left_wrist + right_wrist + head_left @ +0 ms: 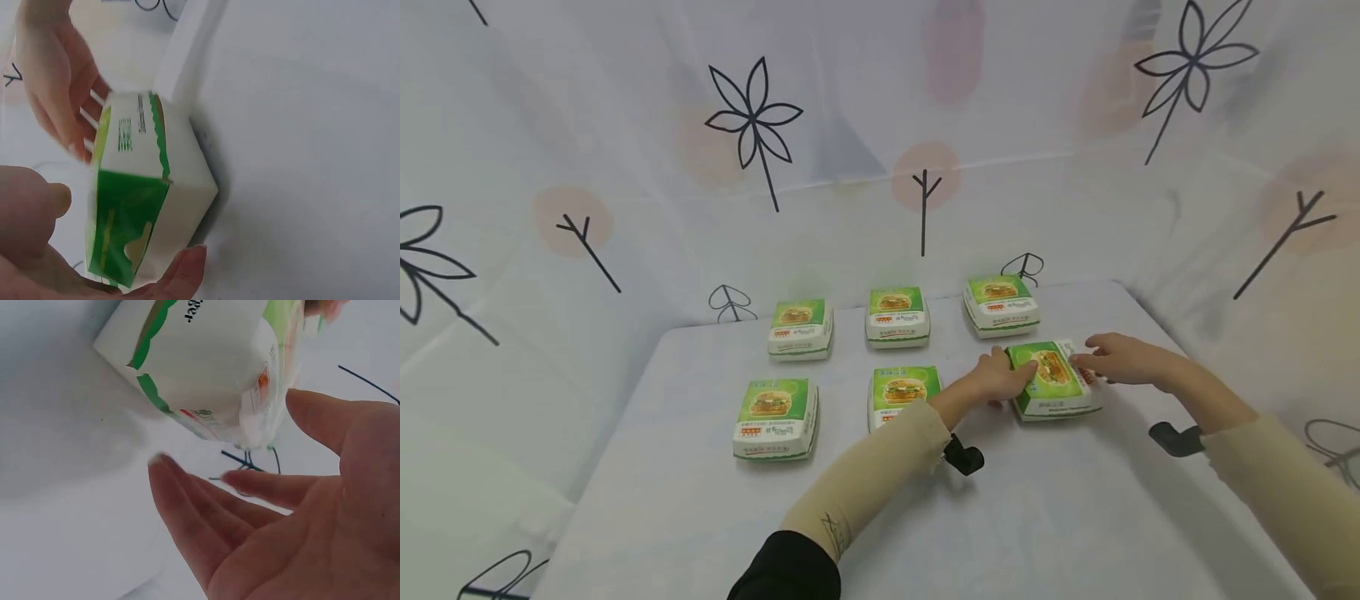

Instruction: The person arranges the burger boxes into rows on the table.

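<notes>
A green-and-white burger box point(1054, 379) sits turned at an angle at the right end of the front row, with a burger picture on its lid. My left hand point(997, 379) holds its left end, thumb over the lid and fingers along the side; the left wrist view shows those fingers point(181, 275) low against the end wall. My right hand point(1131, 360) hovers at the box's right end, fingers spread and apart from it. In the right wrist view, the right thumb point(319, 415) lies close to the box point(206, 369), with a gap below it.
Matching boxes stand in the back row: left point(801, 330), middle point(897, 317) and right point(1001, 306). In the front row are a left box point(776, 419) and a middle box point(904, 390), partly covered by my left sleeve. A patterned cloth point(850, 208) hangs behind the white table point(662, 500).
</notes>
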Demonstrator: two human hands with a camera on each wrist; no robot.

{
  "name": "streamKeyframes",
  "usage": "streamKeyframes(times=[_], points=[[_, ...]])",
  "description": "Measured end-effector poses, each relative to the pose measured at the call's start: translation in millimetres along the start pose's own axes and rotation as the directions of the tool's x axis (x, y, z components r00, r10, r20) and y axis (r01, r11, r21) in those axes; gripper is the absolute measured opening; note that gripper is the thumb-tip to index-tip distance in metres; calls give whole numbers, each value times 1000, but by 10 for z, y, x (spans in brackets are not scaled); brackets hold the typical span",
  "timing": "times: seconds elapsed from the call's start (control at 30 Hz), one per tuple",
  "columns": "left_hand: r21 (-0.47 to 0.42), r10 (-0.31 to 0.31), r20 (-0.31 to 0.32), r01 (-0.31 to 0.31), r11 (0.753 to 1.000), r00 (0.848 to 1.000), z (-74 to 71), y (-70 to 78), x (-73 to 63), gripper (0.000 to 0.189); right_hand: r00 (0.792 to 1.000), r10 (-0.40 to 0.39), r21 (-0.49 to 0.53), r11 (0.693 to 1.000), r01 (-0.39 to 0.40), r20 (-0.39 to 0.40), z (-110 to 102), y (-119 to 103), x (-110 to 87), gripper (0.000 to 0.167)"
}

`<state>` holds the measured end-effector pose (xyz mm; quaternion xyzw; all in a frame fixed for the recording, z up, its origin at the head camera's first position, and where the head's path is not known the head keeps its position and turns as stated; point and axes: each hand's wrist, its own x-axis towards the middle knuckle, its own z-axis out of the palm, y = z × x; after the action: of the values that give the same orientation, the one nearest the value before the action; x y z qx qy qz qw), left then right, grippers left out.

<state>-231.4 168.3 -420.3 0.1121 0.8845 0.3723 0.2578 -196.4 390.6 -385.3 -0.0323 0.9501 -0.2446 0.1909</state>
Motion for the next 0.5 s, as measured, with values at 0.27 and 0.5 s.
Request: streamKeyframes(times=[0.27,0.5], points=[[81,16,54,-20,996,998,82,-22,-70,77,1000,-21,4,1000,21,-1,36,-23,40,70],[65,19,51,-23,998,999,-6,-52,-8,69,1000,-2,-15,1000,2,-11,11,22,-4,67]])
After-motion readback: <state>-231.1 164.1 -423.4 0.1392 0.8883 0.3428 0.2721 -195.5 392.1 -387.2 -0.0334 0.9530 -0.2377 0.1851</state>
